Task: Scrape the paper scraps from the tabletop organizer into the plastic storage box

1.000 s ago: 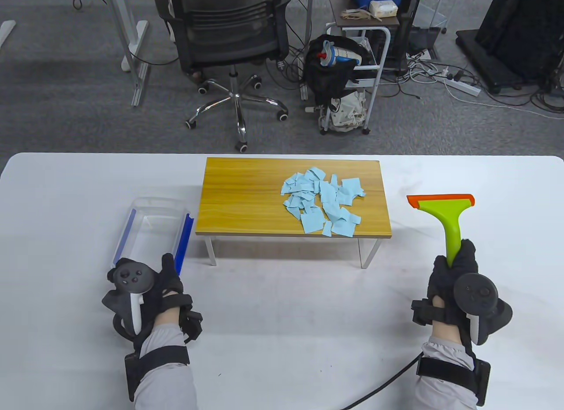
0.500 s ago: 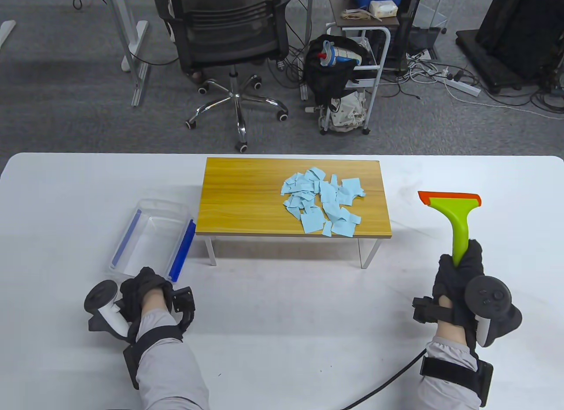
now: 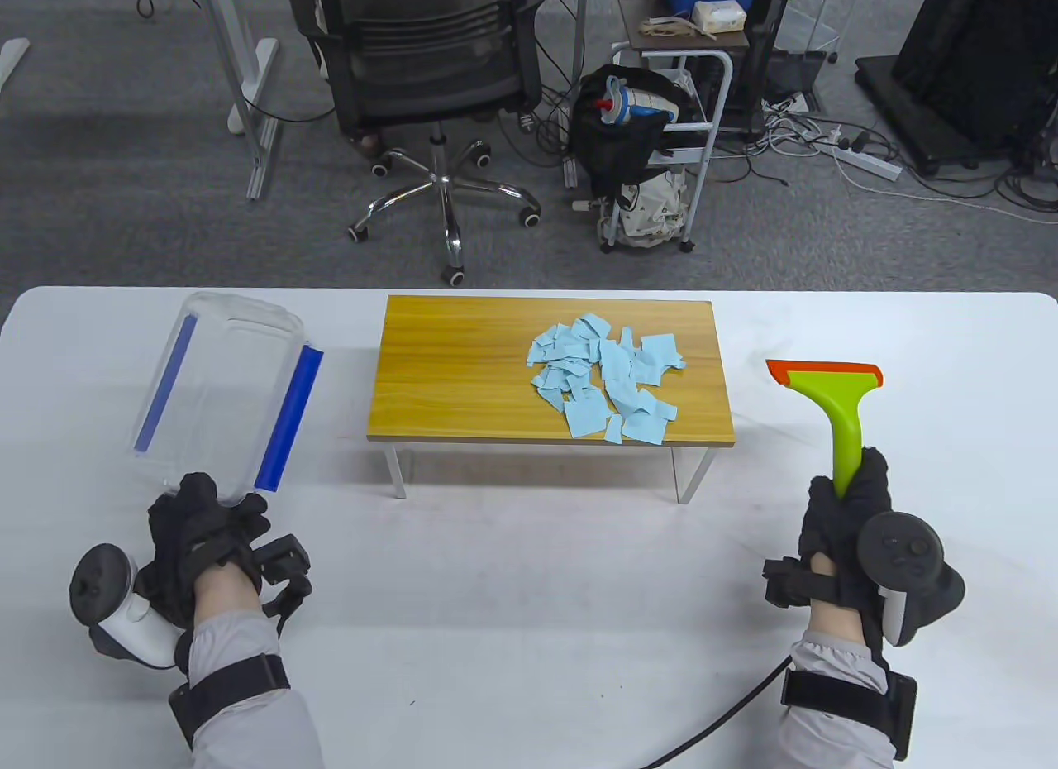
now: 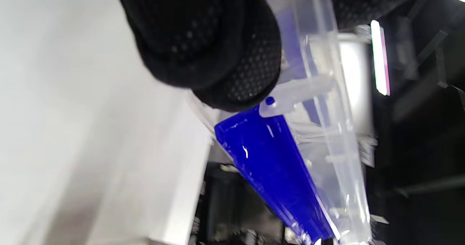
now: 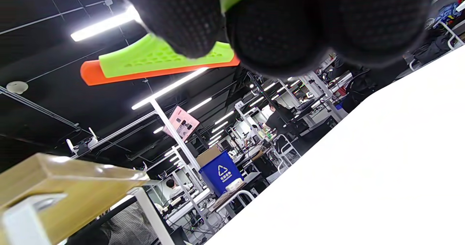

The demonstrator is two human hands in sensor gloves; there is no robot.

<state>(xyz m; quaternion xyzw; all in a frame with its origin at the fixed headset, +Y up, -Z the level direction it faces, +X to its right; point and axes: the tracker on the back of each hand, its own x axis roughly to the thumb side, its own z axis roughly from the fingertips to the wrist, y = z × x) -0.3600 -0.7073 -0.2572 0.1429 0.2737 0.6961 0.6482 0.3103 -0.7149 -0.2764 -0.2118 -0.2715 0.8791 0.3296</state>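
Note:
A pile of light blue paper scraps [image 3: 606,378] lies on the right half of the wooden tabletop organizer [image 3: 463,372], a small raised stand at the table's middle. My left hand [image 3: 202,525] grips the near end of the clear plastic storage box [image 3: 223,389] with blue side clips and holds it lifted, left of the organizer; the box also shows in the left wrist view [image 4: 290,154]. My right hand [image 3: 847,504] grips the handle of a green scraper with an orange blade [image 3: 831,384], right of the organizer; the scraper also shows in the right wrist view [image 5: 156,61].
The white table [image 3: 529,595] runs wide in front of the organizer. Beyond its far edge stand an office chair [image 3: 430,74] and a small cart [image 3: 661,140] on the grey floor.
My left hand turned palm up, moved left and lifted the box up and away from the organizer's left end. My right hand with the scraper shifted slightly.

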